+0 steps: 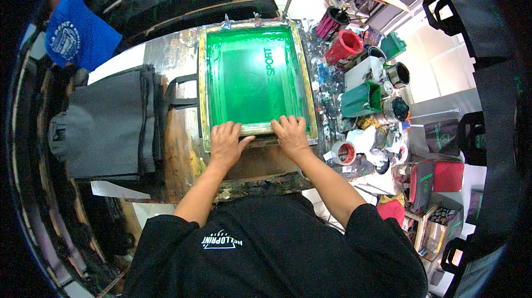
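A screen-printing frame [202, 93] with pale wooden rails lies in front of me, its mesh [244, 71] coated with wet green ink. Darker green lettering shows toward the mesh's right side. Across the near end runs a pale, ink-smeared bar, which looks like a squeegee [256, 129]. My left hand [226, 142] is closed over its left part, thumb pointing inward. On its right part my right hand [291, 136] is closed in the same way. The bar's lower edge is hidden. A dark bag's handle [183, 102] sticks out from under the frame's left side.
Left on the stained table [185, 159] lies a stack of dark grey bags [111, 126]. Clamps [256, 19] sit at the frame's far edge. Ink tubs, including a red bucket [344, 47] and a green container [361, 100], crowd the right. A person in a blue shirt [83, 26] stands far left.
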The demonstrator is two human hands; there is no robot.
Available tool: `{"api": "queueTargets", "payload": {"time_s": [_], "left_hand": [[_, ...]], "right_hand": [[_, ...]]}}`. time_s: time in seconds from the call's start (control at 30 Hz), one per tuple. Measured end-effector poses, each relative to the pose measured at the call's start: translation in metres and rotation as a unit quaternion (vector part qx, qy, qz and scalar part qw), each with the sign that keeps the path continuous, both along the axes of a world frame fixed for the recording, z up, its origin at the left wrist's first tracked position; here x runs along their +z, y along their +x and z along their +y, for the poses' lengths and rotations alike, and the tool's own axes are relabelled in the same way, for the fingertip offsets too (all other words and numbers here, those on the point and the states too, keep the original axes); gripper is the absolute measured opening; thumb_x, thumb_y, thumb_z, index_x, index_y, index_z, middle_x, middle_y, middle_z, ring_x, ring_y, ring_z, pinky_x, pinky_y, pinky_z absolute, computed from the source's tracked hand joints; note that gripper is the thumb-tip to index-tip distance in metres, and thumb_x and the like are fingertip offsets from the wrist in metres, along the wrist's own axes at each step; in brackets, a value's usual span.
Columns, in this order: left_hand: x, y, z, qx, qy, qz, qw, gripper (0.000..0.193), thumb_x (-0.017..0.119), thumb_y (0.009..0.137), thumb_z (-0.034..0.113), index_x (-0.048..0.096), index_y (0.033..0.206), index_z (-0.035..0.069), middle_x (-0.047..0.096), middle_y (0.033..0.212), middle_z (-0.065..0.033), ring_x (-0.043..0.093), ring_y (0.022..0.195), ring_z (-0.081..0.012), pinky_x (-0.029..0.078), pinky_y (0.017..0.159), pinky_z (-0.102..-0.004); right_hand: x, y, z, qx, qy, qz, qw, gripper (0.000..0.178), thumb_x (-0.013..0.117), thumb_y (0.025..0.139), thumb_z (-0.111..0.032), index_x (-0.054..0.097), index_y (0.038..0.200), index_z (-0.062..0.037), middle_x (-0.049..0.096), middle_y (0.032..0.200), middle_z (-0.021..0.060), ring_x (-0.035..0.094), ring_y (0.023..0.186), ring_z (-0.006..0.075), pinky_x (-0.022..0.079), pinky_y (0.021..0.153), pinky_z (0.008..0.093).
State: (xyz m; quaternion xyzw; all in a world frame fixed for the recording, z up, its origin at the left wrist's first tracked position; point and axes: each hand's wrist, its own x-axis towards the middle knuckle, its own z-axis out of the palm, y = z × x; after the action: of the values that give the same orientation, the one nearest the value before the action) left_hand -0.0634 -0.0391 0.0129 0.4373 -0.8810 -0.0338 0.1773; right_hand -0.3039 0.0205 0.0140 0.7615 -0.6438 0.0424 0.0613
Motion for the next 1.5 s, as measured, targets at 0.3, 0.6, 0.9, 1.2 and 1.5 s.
{"api": "queueTargets", "payload": {"time_s": [0.3,0.6,0.9,1.2,1.5], "left_hand": [[-0.065,0.109,0.019,0.199,0.181,-0.016,0.963,0.092,0.099,0.061,0.044,0.063,0.135,0.004,0.055,0.131,-0.0159,0.051,0.124,-0.0392,0.042,0.104,-0.0513],[-0.070,0.116,0.030,0.196,0.209,0.263,0.921,0.098,0.102,0.061,0.024,0.060,0.147,0.002,0.069,0.123,-0.0187,0.066,0.110,-0.0403,0.052,0.098,-0.0495],[0.105,0.055,-0.027,0.146,0.130,0.528,0.826,0.085,0.092,0.084,0.010,0.046,0.156,-0.003,0.064,0.139,-0.0116,0.064,0.119,-0.0189,0.052,0.104,-0.0336],[0.054,0.052,-0.082,0.274,0.168,0.200,0.926,0.103,0.090,0.085,0.034,0.032,0.158,-0.011,0.058,0.132,-0.0284,0.061,0.115,-0.0397,0.048,0.102,-0.0496],[-0.086,0.066,-0.045,0.328,0.266,0.183,0.888,0.080,0.091,0.076,0.023,0.052,0.138,-0.009,0.061,0.124,-0.0333,0.060,0.118,-0.0493,0.049,0.104,-0.0525]], "right_hand": [[-0.012,0.001,0.031,0.028,-0.010,-0.124,0.992,0.046,0.071,0.087,-0.017,0.063,0.132,-0.0214,0.060,0.121,0.0095,0.056,0.118,0.0296,0.037,0.103,0.0563],[0.048,0.003,0.017,-0.006,-0.016,-0.125,0.992,0.051,0.077,0.084,-0.019,0.064,0.133,-0.0215,0.059,0.122,0.0082,0.055,0.121,0.0283,0.031,0.108,0.0618],[0.179,-0.009,-0.053,0.003,-0.205,-0.063,0.977,0.051,0.076,0.084,-0.048,0.071,0.122,-0.0140,0.062,0.104,0.0097,0.059,0.105,0.0289,0.031,0.106,0.0555],[0.256,-0.032,-0.148,0.031,-0.340,-0.035,0.939,0.054,0.068,0.090,-0.067,0.074,0.091,-0.0138,0.071,0.083,0.0092,0.067,0.083,0.0291,0.037,0.086,0.0505],[0.281,-0.037,-0.178,0.025,-0.322,-0.030,0.946,0.056,0.065,0.093,-0.067,0.072,0.093,-0.0110,0.070,0.084,0.0095,0.068,0.086,0.0300,0.039,0.082,0.0493]]}}
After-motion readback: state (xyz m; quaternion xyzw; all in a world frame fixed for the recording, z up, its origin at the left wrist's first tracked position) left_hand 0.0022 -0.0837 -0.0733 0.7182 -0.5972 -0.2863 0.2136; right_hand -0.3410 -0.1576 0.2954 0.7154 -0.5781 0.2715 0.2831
